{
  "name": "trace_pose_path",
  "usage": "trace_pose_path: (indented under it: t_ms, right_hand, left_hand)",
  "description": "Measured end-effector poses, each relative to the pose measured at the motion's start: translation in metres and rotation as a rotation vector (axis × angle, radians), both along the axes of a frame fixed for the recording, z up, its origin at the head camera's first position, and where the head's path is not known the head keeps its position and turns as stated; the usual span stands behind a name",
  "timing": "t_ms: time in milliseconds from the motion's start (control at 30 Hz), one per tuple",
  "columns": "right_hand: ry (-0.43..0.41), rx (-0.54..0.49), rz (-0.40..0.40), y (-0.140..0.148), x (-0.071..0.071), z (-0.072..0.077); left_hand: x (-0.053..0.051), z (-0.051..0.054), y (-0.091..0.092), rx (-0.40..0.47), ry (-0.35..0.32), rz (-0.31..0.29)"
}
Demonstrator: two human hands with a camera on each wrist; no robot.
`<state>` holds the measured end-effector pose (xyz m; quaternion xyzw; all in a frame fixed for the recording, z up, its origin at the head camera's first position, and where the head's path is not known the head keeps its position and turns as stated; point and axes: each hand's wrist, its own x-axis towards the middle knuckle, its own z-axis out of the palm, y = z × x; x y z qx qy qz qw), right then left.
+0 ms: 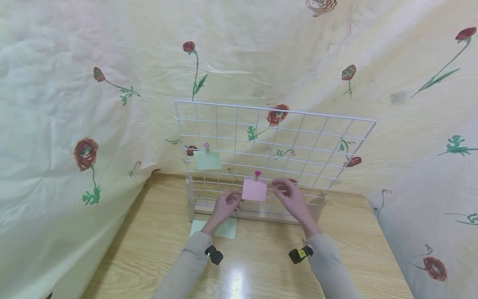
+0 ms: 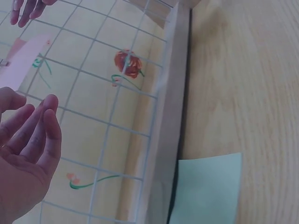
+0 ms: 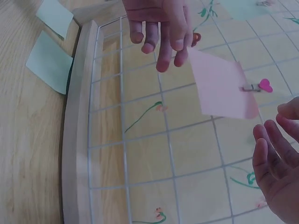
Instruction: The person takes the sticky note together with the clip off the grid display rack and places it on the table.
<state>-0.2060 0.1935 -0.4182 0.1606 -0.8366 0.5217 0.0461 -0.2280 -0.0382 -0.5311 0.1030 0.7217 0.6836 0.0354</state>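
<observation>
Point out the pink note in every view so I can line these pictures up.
Head: pink note just below centre, slightly right.
Left wrist: pink note upper left, at the picture's left edge.
Right wrist: pink note right of centre, in the upper part.
Shared landmark: the pale base bar, below the note, then right of it, then left of it.

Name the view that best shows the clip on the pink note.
Right wrist view: the clip appears largest, its heart clearly outlined. The head view shows it small but whole; the left wrist view, at most a sliver.
</observation>
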Motion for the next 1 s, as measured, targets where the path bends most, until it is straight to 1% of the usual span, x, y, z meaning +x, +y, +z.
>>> trace_pose_path:
  t_ms: [167, 200, 267, 367, 467, 533, 600, 700, 733, 867, 1000]
  right_hand:
    - [0.015, 0.007, 0.002, -0.006, -0.003, 0.004]
    - [0.016, 0.006, 0.002, -0.007, -0.003, 0.004]
    - [0.011, 0.007, -0.002, -0.009, -0.003, 0.005]
    - [-0.003, 0.001, -0.006, -0.012, -0.002, 0.005]
    - [-0.005, -0.011, -0.005, -0.014, -0.004, 0.004]
    - [0.0, -0.022, -0.005, -0.014, -0.008, -0.003]
    - [0.003, -0.026, -0.009, -0.013, -0.014, -0.01]
    - [0.005, -0.018, -0.013, -0.013, -0.023, -0.021]
    - [0.002, -0.015, -0.013, -0.014, -0.024, -0.022]
    - [-0.005, 0.001, -0.004, -0.018, -0.027, -0.022]
    - [0.018, 0.027, -0.003, -0.025, -0.028, -0.021]
  left_hand:
    - [0.008, 0.032, -0.002, 0.0, 0.037, -0.017]
    - [0.009, 0.036, -0.002, -0.007, 0.044, -0.016]
    - [0.007, 0.041, -0.002, -0.005, 0.041, -0.013]
    - [0.001, 0.04, -0.001, 0.015, 0.051, -0.006]
    - [-0.01, 0.03, 0.0, 0.055, 0.071, 0.002]
    - [-0.016, 0.024, 0.002, 0.066, 0.08, 0.015]
    - [-0.021, 0.019, 0.004, 0.065, 0.074, 0.033]
    - [-0.024, 0.018, 0.008, 0.057, 0.066, 0.054]
    - [-0.025, 0.018, 0.009, 0.055, 0.066, 0.061]
    - [-0.026, 0.021, 0.013, 0.058, 0.07, 0.081]
    - [-0.028, 0.023, 0.016, 0.073, 0.063, 0.11]
